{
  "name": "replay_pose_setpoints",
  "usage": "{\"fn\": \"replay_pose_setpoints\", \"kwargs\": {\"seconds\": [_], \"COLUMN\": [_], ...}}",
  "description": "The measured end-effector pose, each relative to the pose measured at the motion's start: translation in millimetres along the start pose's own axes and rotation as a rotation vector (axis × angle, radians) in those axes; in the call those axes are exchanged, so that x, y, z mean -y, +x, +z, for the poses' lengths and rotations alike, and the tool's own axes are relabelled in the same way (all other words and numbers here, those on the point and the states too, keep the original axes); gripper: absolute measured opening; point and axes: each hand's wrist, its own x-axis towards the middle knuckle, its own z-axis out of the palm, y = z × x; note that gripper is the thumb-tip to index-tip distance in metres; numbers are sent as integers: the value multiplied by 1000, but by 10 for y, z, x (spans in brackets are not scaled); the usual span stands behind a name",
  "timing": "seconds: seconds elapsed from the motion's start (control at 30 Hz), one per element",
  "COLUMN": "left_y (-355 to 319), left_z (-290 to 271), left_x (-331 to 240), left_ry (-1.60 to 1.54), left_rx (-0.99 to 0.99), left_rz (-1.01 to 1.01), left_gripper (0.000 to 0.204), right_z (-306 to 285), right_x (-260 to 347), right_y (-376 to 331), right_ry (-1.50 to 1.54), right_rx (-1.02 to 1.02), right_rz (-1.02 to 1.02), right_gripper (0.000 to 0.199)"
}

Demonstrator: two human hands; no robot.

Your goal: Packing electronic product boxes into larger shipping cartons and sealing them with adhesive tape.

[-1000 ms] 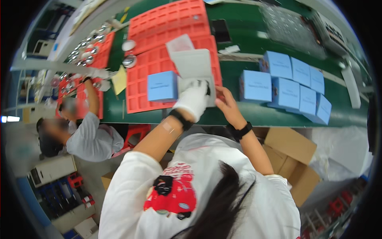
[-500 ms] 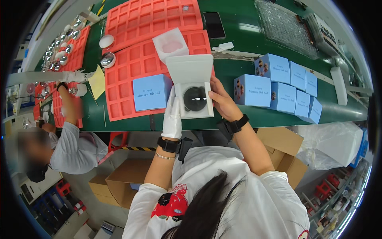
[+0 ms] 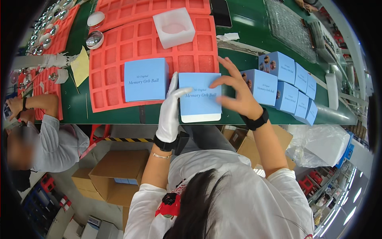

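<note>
A small blue printed gift box stands before me with its lid down; a white strip shows along its near edge. My left hand, in a white glove, holds the box by its left side, the thumb over the top face. My bare right hand hovers at the box's right side, fingers spread apart; whether a fingertip touches the box I cannot tell. Another blue box sits just left, on a red compartment tray. A white foam block with a round hollow lies beyond them on the tray.
Several blue boxes are grouped to the right. Silver-and-white balls, a yellow paper and a phone lie about the green table. A co-worker in a grey sleeve sits at the left; an open carton stands below.
The lid, earlier raised over a dark round thing in white foam, is now down. My right hand has lifted off the box's side and opened. The head view has shifted.
</note>
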Motion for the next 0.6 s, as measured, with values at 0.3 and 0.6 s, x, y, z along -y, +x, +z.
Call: {"fn": "replay_pose_setpoints", "kwargs": {"seconds": [0.3,0.6], "left_y": [250,278], "left_z": [5,-61], "left_x": [-615,-733], "left_ry": [912,1077], "left_rx": [284,416], "left_rz": [184,304], "left_gripper": [79,75], "right_z": [148,218], "right_x": [474,411], "right_y": [-81,-246], "right_ry": [-787,-840], "right_rx": [208,202], "right_rz": [-204,-340], "right_gripper": [74,52]}}
